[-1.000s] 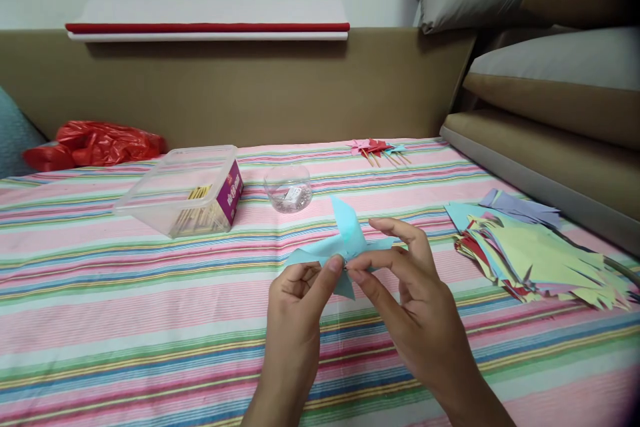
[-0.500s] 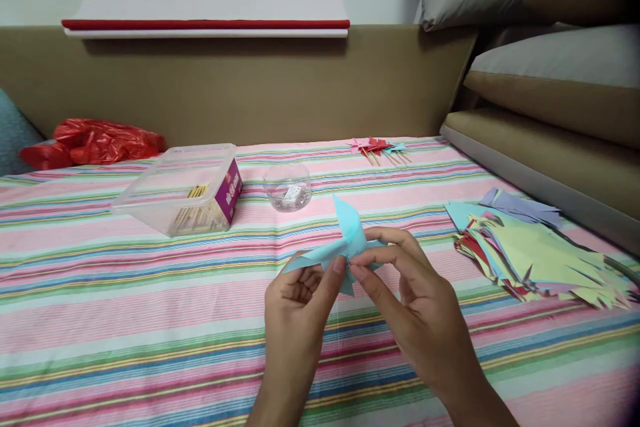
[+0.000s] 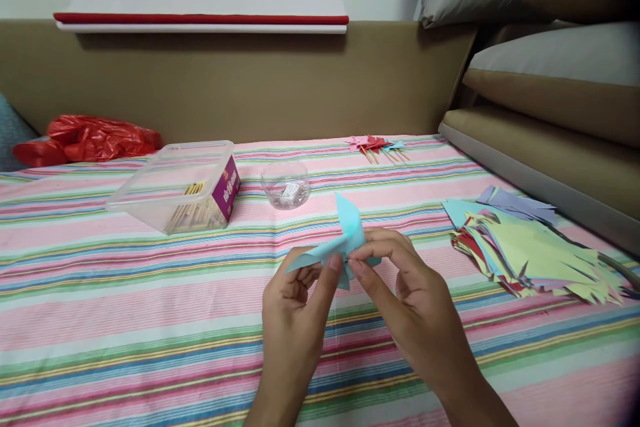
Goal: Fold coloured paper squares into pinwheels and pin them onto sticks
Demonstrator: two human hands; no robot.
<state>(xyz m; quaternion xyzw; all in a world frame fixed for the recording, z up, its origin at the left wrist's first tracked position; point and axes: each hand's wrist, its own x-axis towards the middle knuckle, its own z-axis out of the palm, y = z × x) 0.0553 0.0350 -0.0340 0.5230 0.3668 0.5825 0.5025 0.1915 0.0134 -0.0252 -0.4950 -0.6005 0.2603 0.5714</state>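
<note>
A light-blue paper pinwheel (image 3: 350, 223) is held up over the striped cloth, its blades folded toward the middle. My left hand (image 3: 300, 300) grips it from the left, with the thumb pressed near its centre and the fingers curled behind. At that same centre, the thumb and forefinger of my right hand (image 3: 413, 287) pinch something tiny, perhaps a pin; too little of it shows to be sure. The other right fingers bend behind the paper. Beyond my hands stands a round clear container (image 3: 286, 185) with small shiny pieces and a white label inside.
A clear plastic box (image 3: 170, 173) of wooden sticks stands left. Finished pinwheels (image 3: 375, 145) on sticks lie at the back. Cut coloured paper (image 3: 540, 250) is piled right, with dark-handled scissors (image 3: 617, 267) partly under it. A red plastic bag (image 3: 100, 137) and stacked cushions (image 3: 555, 100) flank the cloth.
Both hands keep their hold on the pinwheel, which has tilted slightly. The right fingertips have shifted a little at its centre. The whole view has moved slightly.
</note>
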